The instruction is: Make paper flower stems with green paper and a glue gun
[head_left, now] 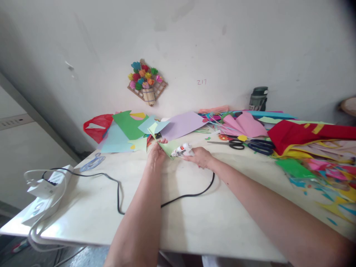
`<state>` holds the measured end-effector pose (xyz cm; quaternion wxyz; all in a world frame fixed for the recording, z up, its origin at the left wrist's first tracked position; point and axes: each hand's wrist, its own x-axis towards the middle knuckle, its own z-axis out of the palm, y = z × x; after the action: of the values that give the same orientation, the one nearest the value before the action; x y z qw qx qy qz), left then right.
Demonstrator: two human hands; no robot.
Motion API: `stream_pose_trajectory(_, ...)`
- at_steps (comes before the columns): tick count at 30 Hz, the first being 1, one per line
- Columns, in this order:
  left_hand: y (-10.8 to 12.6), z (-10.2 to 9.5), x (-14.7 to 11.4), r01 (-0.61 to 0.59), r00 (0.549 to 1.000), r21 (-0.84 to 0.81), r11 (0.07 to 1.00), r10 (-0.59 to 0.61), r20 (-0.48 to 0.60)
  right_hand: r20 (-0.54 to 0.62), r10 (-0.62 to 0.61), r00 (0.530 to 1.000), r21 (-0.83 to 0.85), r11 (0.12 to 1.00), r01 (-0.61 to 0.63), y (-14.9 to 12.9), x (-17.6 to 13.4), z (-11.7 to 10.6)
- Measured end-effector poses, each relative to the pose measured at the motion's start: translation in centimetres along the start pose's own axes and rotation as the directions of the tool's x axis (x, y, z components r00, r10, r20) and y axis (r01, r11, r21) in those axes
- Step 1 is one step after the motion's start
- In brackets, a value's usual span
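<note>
My right hand is closed around a white glue gun above the middle of the table. Its tip points left, at the edge of a light green paper piece; whether they touch I cannot tell. That paper is pinched in my left hand, whose fingers partly hide it. From the glue gun a black cord loops down and runs left under my left forearm. Just behind my left hand lie a light blue paper and a lilac sheet.
At left sits a white power strip with plugs and cables. Scissors, a pink paper and a red cloth item lie to the right. A dark bottle stands by the wall, where a flower basket ornament hangs.
</note>
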<state>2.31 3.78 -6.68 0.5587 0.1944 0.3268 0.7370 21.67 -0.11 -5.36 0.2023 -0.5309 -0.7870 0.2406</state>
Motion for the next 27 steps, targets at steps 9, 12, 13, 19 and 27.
stream_pose_trajectory(9, 0.27, 0.21, -0.58, -0.019, 0.999, -0.124, 0.992, 0.015, -0.032, 0.014, -0.017, 1.0, -0.021, 1.0, 0.018, -0.4, -0.32, -0.27)
stream_pose_trajectory(12, 0.31, 0.19, -0.68, -0.018, 1.0, -0.114, 0.993, 0.015, -0.021, 0.016, -0.014, 1.0, -0.043, 0.999, 0.015, -0.49, -0.38, -0.28)
stream_pose_trajectory(13, 0.31, 0.18, -0.68, -0.019, 1.0, -0.109, 0.994, 0.017, -0.022, 0.017, -0.016, 1.0, -0.053, 0.998, 0.017, -0.51, -0.4, -0.29)
stream_pose_trajectory(19, 0.24, 0.1, -0.45, -0.028, 0.999, -0.128, 0.991, 0.023, -0.042, 0.044, -0.009, 0.999, -0.082, 0.997, 0.013, -0.7, -0.51, -0.49)
stream_pose_trajectory(27, 0.32, -0.3, -0.23, -0.012, 0.999, -0.198, 0.98, 0.002, -0.051, 0.059, 0.021, 0.998, -0.028, 0.999, -0.019, -0.61, -0.55, -0.44)
